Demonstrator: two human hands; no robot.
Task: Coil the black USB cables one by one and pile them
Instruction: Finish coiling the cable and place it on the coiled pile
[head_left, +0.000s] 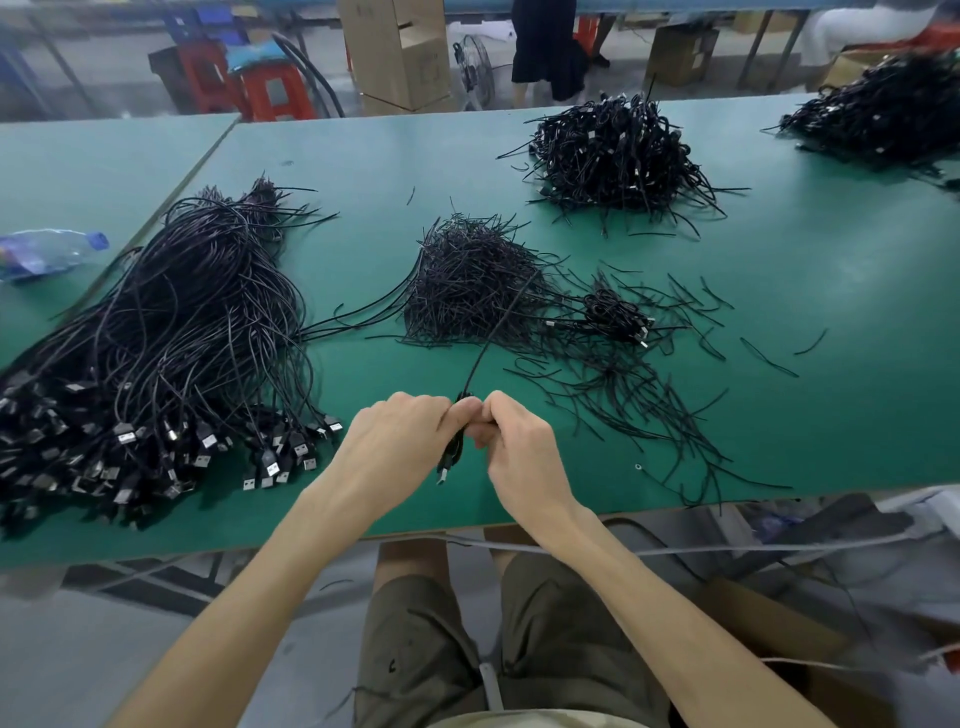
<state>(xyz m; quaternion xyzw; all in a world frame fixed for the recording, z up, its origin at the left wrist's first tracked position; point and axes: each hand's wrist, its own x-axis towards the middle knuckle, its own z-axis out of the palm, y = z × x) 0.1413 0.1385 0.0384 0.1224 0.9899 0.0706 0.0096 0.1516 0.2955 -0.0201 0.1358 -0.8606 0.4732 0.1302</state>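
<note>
Green matte worktop (779, 364) fills most of the head view, with a second green table butted against its left edge. Behind it stand red plastic stools (275, 88), tall brown cardboard boxes (400, 52) and a round wire-guard floor fan (472, 67).

Hand position: the left hand (395, 441) and the right hand (519, 447) are brought together above the near edge of the worktop, with their fingertips touching. Both pinch one thin black USB cable (480, 358). A folded section of the cable sits between the fingers. Its metal-tipped plug (441, 475) hangs below the left hand. The free strand runs away from the fingers, up and to the right, across the central heap.

Material on the worktop:
- A large bundle of loose, uncoiled black cables (197, 312) lies at the left, with its plugs fanned toward the near edge.
- A central heap of short black wire strands (478, 280) lies beyond the hands. More scattered strands (649, 405) spread to the right of it.
- A small cluster of coiled black cables (615, 312) lies just beside the heap, on its right.
- A large mound of coiled black cables (618, 156) sits farther back, well apart from the hands.
- A second dark mound (883, 114) occupies the far right corner.
- A clear plastic bottle with a blue cap (47, 252) lies on its side on the left table.
</note>
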